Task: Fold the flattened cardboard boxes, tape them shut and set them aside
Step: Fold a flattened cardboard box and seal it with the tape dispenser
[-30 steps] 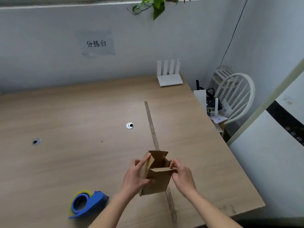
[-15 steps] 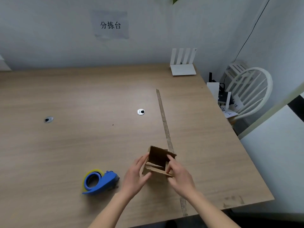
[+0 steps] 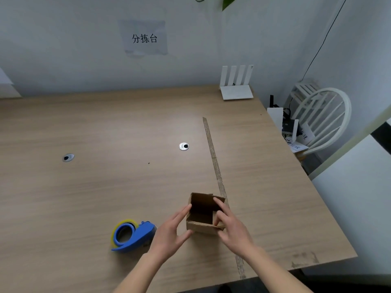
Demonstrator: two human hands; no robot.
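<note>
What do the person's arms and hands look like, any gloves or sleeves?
Both are bare. The left hand and right hand wear no gloves, and no rings, watch or bands show. Both forearms are uncovered down to the frame's edge, with no sleeve visible.

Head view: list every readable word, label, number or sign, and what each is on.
"分拣台": black characters on the grey paper sign stuck to the wall behind the table.
Papers on the white chair: dark handwriting, too small and blurred to read.
Cardboard box, blue tape dispenser, white router: no readable text.
</note>
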